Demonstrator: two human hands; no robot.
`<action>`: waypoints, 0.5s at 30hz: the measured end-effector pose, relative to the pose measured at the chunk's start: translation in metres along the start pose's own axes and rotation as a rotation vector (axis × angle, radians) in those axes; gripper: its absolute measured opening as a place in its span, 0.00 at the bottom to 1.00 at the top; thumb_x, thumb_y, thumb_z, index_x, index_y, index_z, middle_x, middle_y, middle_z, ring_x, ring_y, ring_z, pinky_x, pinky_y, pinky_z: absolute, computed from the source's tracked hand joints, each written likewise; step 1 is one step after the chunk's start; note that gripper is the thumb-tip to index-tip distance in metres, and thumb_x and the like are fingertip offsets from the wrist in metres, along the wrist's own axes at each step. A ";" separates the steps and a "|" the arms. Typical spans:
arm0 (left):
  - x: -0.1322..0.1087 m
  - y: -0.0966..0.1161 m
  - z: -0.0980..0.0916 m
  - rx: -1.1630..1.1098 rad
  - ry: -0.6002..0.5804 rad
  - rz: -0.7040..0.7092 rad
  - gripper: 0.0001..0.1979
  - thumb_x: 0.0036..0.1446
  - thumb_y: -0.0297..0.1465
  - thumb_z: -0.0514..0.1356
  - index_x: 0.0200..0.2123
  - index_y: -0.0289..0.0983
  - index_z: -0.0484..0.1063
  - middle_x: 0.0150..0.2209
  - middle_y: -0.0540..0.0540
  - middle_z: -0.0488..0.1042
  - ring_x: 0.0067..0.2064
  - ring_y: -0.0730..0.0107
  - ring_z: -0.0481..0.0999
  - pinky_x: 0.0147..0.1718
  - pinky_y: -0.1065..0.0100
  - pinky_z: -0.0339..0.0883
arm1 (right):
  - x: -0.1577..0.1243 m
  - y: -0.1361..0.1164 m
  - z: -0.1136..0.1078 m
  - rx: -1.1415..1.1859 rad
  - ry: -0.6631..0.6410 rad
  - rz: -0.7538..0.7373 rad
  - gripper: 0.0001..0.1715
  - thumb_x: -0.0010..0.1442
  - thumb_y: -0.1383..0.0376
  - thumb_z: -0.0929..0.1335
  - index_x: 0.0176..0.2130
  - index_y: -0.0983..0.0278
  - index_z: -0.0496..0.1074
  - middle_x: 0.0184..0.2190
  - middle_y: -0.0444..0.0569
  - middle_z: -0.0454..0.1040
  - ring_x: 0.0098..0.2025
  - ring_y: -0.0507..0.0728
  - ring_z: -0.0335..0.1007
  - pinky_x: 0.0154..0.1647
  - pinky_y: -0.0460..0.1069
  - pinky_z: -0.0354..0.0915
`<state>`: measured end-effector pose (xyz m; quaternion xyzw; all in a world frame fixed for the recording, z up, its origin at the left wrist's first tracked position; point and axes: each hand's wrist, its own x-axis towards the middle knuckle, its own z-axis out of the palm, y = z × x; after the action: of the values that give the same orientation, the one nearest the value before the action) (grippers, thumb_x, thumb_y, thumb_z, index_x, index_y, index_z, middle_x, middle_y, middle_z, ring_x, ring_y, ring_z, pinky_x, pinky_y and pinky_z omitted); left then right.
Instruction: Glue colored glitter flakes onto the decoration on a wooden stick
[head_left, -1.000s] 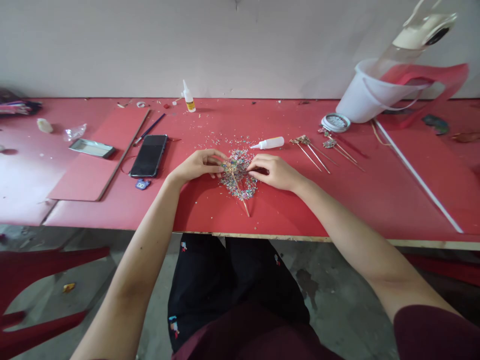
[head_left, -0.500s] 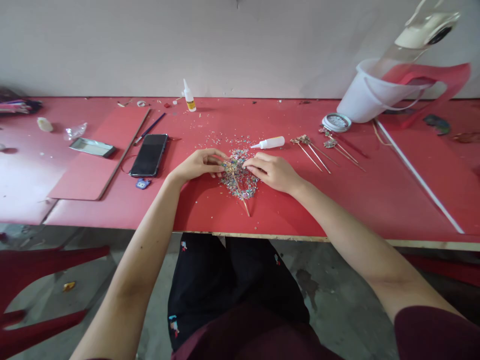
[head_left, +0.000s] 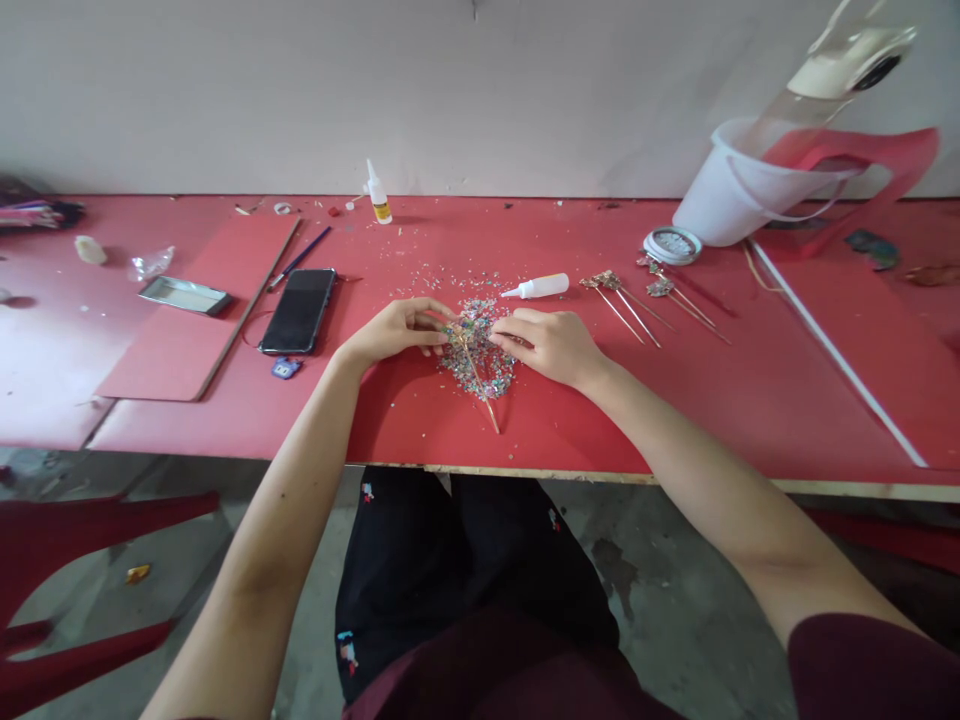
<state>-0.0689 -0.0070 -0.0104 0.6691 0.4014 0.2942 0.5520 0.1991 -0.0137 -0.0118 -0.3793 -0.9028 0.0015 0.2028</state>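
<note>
A gold hairpin (head_left: 479, 383) lies slanted over a heap of tiny multicoloured stone chips (head_left: 491, 372), its prong pointing toward the table's front edge. My left hand (head_left: 401, 330) is closed on the ornamental head at its upper end. To the right, the fingertips of my right hand (head_left: 544, 340) are pinched together at the heap's edge, a little apart from the hairpin; what they hold, if anything, is too small to see. Just behind that hand a white glue bottle (head_left: 545, 286) rests on its side. More decorated hairpins (head_left: 628, 305) lie to the right.
Another glue bottle (head_left: 380, 195) stands near the wall. At left are a phone (head_left: 298, 311), a blue pen (head_left: 300, 257), a small tray (head_left: 184, 296) and a red board (head_left: 202, 320). On the right, a white bucket (head_left: 720, 190) holds a clear bottle, beside a small round container (head_left: 673, 245).
My right hand's fingertips have drawn slightly right, away from the hairpin's head. My left hand and the hairpin look unmoved.
</note>
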 end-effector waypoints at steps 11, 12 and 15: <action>0.000 -0.001 -0.001 0.019 -0.007 0.016 0.18 0.53 0.30 0.66 0.47 0.33 0.72 0.37 0.43 0.78 0.32 0.72 0.79 0.30 0.73 0.74 | 0.000 0.003 -0.001 0.196 -0.120 -0.024 0.21 0.68 0.67 0.57 0.55 0.55 0.68 0.42 0.48 0.74 0.35 0.53 0.69 0.34 0.48 0.62; 0.000 -0.001 -0.001 0.017 -0.008 0.015 0.18 0.53 0.30 0.66 0.47 0.33 0.72 0.37 0.43 0.78 0.32 0.72 0.79 0.30 0.73 0.74 | 0.001 0.002 0.000 0.241 -0.106 -0.004 0.20 0.68 0.65 0.57 0.55 0.57 0.67 0.44 0.49 0.74 0.38 0.55 0.70 0.37 0.49 0.64; 0.000 -0.001 -0.001 0.012 -0.006 0.010 0.18 0.53 0.30 0.66 0.47 0.33 0.72 0.38 0.42 0.79 0.32 0.72 0.79 0.30 0.73 0.74 | 0.002 0.000 0.002 0.343 -0.080 0.014 0.18 0.69 0.62 0.56 0.50 0.64 0.69 0.45 0.54 0.74 0.44 0.58 0.71 0.46 0.53 0.65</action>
<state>-0.0702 -0.0064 -0.0115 0.6752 0.3980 0.2924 0.5479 0.1969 -0.0123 -0.0134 -0.3449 -0.8940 0.1722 0.2284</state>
